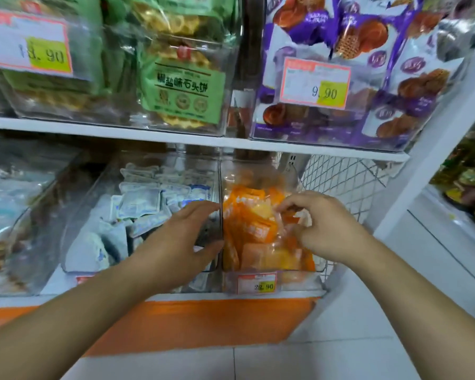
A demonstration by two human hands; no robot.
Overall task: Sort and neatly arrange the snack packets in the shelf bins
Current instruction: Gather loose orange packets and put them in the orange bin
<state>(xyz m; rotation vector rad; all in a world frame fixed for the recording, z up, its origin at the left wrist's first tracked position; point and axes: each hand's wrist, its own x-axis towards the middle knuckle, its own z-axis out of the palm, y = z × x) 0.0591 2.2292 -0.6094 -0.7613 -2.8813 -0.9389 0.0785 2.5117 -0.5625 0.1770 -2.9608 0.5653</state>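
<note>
Head view: orange snack packets [254,231] in the clear plastic bin [272,281] on the lower shelf are pinched by the right hand [327,226]; the left hand [181,242], fingers straight, is pressed against the divider beside white packets [140,204].

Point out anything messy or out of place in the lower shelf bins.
The white packets in the middle clear bin lie jumbled at all angles rather than stacked. The orange packets in the right bin stand more orderly, where the right hand pinches one. No stray colour shows in either bin.
</note>
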